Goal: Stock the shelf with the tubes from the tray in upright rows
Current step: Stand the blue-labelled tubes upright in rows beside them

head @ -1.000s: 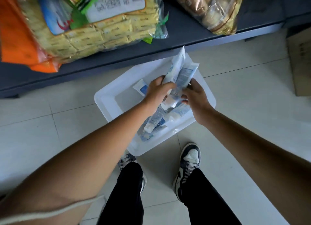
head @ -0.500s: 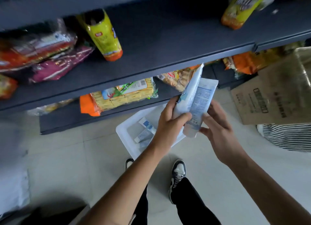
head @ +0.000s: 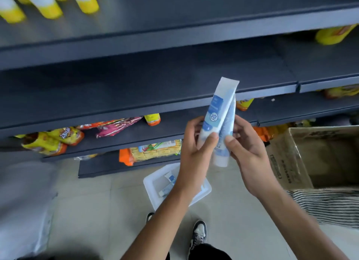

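Two white-and-blue tubes are held upright together in front of the dark shelf (head: 147, 88). My left hand (head: 196, 143) grips the front tube (head: 215, 112), crimped end up. My right hand (head: 246, 149) holds the second tube (head: 226, 135) just behind it, cap end down. Below on the floor stands the white tray (head: 150, 185) with a few more tubes (head: 171, 179) lying flat in it, partly hidden by my left forearm.
The top shelf holds white tubes with yellow caps (head: 85, 5). Lower shelves carry snack bags (head: 56, 139) and a noodle pack (head: 155, 150). An open cardboard box (head: 310, 158) stands on the right, with striped cloth (head: 326, 205) beside it. My shoes (head: 198, 234) are on the tiled floor.
I have stood up from the tray and raised both tubes to shelf height. The view has tilted up, and higher shelves have come into sight.
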